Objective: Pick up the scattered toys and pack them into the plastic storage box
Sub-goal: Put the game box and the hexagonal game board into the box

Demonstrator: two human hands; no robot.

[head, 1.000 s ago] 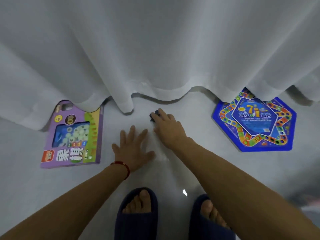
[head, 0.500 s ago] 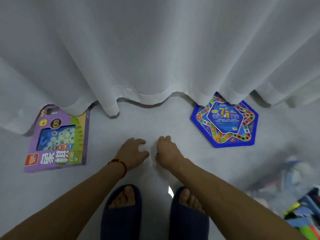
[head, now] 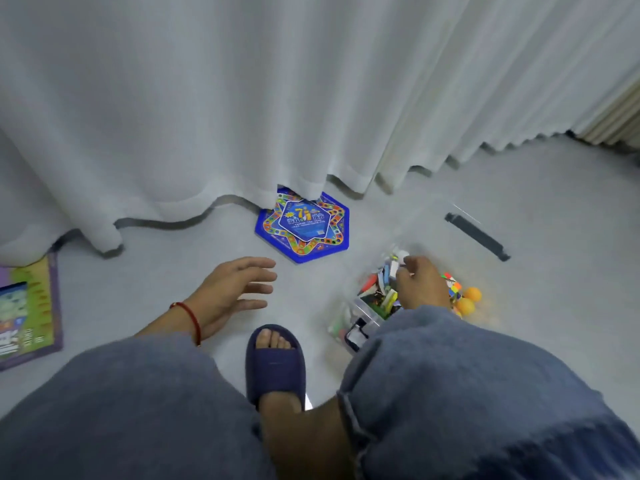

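Observation:
The clear plastic storage box (head: 367, 308) stands on the floor at the right, holding several colourful toys and orange balls (head: 469, 298). My right hand (head: 423, 285) is over the box with its fingers curled down among the toys; whatever is inside the fingers is hidden and blurred. My left hand (head: 233, 293), with a red cord on its wrist, hovers open and empty over bare floor left of the box. A blue hexagonal game board (head: 304, 227) lies flat just beyond both hands, partly under the curtain. A purple game box (head: 29, 308) lies at the far left edge.
A white curtain (head: 242, 98) hangs across the back and reaches the floor. A black bar (head: 477, 236) lies beyond the box. My knees in blue shorts fill the bottom of the view, with a dark slipper (head: 275, 363) between them.
The view has swung right and the storage box has come into sight. My right hand moved from the floor near the curtain to over the box. My left hand lifted and opened.

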